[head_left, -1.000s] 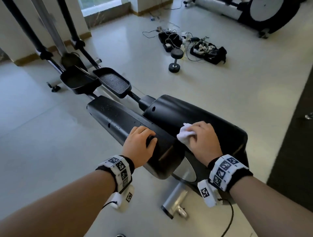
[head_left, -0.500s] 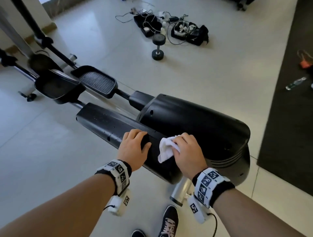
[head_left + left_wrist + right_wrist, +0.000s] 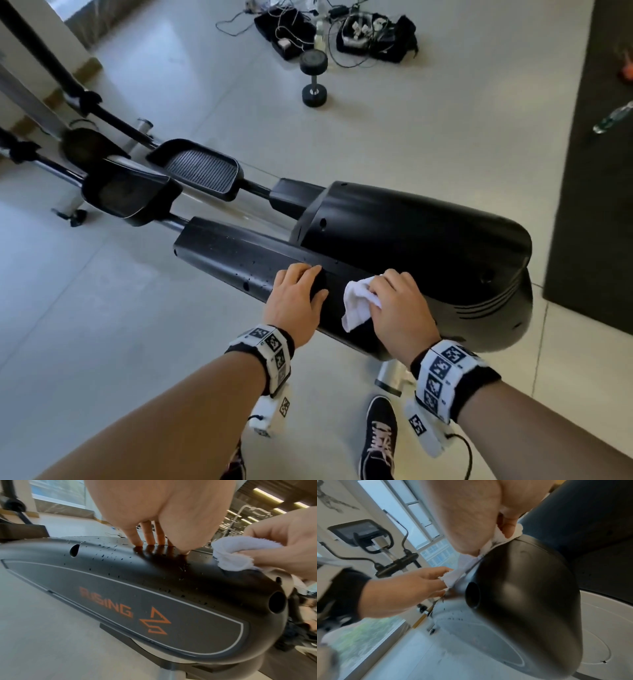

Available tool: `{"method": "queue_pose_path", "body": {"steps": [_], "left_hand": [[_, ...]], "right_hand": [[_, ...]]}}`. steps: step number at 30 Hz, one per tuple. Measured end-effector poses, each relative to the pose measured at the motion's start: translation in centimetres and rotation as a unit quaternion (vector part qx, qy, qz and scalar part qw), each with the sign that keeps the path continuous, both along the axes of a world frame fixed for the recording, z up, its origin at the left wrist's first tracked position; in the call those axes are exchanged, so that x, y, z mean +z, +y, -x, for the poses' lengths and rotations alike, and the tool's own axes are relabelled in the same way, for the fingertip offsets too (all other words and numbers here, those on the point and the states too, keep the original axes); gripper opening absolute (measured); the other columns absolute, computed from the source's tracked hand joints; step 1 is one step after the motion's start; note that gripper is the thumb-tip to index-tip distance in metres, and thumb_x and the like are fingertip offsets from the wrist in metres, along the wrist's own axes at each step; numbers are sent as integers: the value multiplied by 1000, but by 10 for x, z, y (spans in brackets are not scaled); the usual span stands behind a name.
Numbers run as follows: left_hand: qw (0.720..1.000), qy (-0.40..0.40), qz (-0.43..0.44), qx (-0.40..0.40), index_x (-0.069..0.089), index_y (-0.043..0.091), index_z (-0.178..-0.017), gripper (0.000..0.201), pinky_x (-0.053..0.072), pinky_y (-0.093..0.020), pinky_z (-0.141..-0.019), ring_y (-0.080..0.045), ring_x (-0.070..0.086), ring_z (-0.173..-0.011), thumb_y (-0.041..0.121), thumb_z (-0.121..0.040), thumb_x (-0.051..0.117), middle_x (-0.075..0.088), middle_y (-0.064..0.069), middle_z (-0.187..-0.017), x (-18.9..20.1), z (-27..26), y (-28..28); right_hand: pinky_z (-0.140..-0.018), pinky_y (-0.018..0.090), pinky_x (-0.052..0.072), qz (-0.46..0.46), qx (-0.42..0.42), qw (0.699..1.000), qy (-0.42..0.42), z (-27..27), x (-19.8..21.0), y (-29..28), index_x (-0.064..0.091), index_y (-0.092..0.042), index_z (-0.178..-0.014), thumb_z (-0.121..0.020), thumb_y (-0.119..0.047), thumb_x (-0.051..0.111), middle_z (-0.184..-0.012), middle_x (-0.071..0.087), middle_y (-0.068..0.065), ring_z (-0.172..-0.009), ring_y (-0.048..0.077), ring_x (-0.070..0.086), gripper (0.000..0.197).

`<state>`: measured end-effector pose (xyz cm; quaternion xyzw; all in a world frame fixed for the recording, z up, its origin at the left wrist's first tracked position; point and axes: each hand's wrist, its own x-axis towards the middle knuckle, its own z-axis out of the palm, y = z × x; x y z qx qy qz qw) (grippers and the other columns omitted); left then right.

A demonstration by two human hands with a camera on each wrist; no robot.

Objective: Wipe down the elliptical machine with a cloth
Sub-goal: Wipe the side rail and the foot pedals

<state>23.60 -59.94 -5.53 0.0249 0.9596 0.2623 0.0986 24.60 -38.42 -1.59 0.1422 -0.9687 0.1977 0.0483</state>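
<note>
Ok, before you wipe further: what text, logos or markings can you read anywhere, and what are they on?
"RISING", orange letters, slightly blurred: grey side panel of the elliptical machine's black cover.
Orange angular logo, no letters: same panel, beside the word.
Black-and-white square code markers, not text: left wristband and right wristband.
Console screen: too blurred to read.

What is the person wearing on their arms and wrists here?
Both forearms are bare, with no sleeves. Each wrist carries a black band wrapped in a white strap printed with black square marker codes: left wristband, right wristband. A small white camera box bearing one more marker hangs under each wrist, and a thin black cable loops from the right one. The left hand and right hand are ungloved.
</note>
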Motion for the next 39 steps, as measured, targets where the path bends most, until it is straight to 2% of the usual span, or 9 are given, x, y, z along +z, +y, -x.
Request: {"method": "queue_pose_path", "body": {"steps": [6,12,16,19,22,26,30,34,39], "left_hand": [[993,-18,-22,-110,44,21,-157,55,35,-36,-121,-20,34,-142,29,-105,57,40,5,-158,-2,8,-32],[983,-47,-54,-170,45,21,-155,55,27,-30,-122,-18,31,-148,33,-104,61,41,5,-160,7,18,-77],[986,-37,-35,-157,45,18,-153,63,32,-35,-122,-19,31,-145,43,-99,66,42,3,-156,0,34,-114],[987,-42,-12,-152,32,15,-160,84,26,-42,-128,-25,22,-153,57,-95,66,30,-2,-165,-15,48,-135],[987,-48,10,-151,23,13,-163,90,22,-48,-129,-27,16,-157,65,-97,54,22,-5,-169,-33,56,-141],[990,-28,10,-138,24,11,-163,83,20,-49,-130,-28,15,-158,63,-101,42,23,-7,-171,-48,50,-137],[991,8,10,-133,27,11,-163,82,20,-50,-129,-30,18,-158,64,-102,36,26,-8,-170,-55,41,-136],[991,10,9,-133,27,13,-163,84,23,-52,-128,-30,19,-158,68,-100,33,26,-6,-170,-56,43,-138],[991,7,24,-135,26,15,-164,83,24,-51,-128,-28,18,-158,69,-100,34,24,-4,-171,-59,43,-139]], "right_hand": [[-65,40,54,-54,-114,992,-6,-10,-2,-26,62,-12,-85,-58,10,77,-87,57,2,-77,24,51,39],[-94,32,38,-168,-158,964,-129,-48,-9,-66,63,-18,-111,-86,-7,60,-113,57,-2,-103,22,50,27],[-81,39,50,-172,-202,956,-123,-44,-7,-77,67,-10,-91,-67,4,76,-93,61,4,-86,27,55,30],[-94,32,41,-189,-222,945,-149,-23,-7,-77,59,-16,-110,-79,-6,63,-110,56,-1,-101,23,50,33],[-86,39,50,-132,-261,950,-111,-5,-15,-79,61,-10,-103,-69,1,71,-99,59,5,-91,27,53,38],[-90,37,45,-166,-244,949,-110,-4,-24,-83,57,-15,-108,-78,-6,60,-103,56,1,-94,24,50,31],[-79,36,45,-154,-181,967,-94,-28,-25,-97,58,-14,-94,-59,-2,72,-95,56,2,-86,23,49,39],[-80,33,41,-150,-155,970,-111,-26,-25,-99,57,-15,-93,-56,1,69,-95,54,1,-86,22,46,42],[-90,31,38,-179,-133,968,-115,22,-25,-96,56,-19,-108,-75,-3,54,-103,52,-4,-96,19,44,36]]}}
